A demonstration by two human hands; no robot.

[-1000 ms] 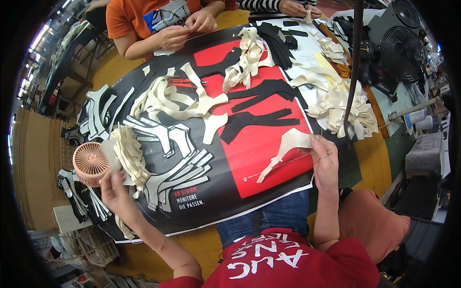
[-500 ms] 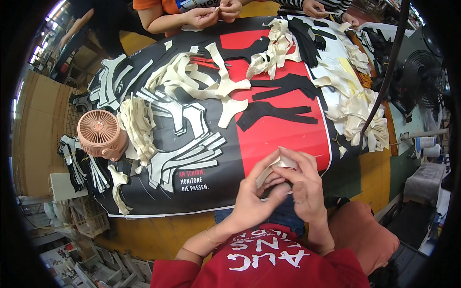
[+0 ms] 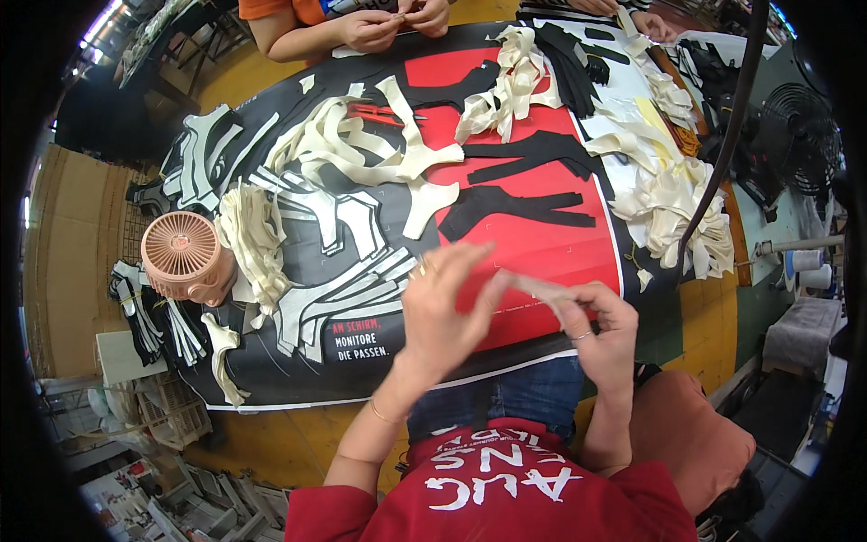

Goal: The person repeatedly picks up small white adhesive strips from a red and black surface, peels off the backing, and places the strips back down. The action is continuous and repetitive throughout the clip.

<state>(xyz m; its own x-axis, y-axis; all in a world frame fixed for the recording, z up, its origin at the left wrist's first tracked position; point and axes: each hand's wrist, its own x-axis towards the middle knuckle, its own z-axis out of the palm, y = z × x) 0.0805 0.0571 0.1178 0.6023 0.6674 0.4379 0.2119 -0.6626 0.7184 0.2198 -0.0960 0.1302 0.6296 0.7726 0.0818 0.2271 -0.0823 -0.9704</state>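
Observation:
My right hand [image 3: 603, 330] pinches a thin pale fabric strip [image 3: 545, 293] between thumb and fingers, above the red part of the table cover. Slightly blurred, my left hand [image 3: 444, 312] is open beside the strip's far end, its fingers apart from the thumb. The strip's end lies close to the left thumb; whether they touch I cannot tell. Beyond my hands lie black Y-shaped fabric pieces [image 3: 517, 215] and cream fabric pieces [image 3: 432, 203]. White pieces with black edges [image 3: 348, 294] fan out left of my left hand.
A pink fan [image 3: 185, 257] stands at the left beside a bundle of cream strips [image 3: 251, 239]. Red-handled scissors [image 3: 384, 115] lie among cream pieces. A cream heap [image 3: 673, 221] is at the right, behind a hanging dark cable [image 3: 722, 167]. Two people's hands [image 3: 397, 27] [image 3: 652, 25] work across the table.
My hands have moved apart. The left has opened and shifted left and up, off the strip; the right has moved right, keeping the strip, which now stretches out between them.

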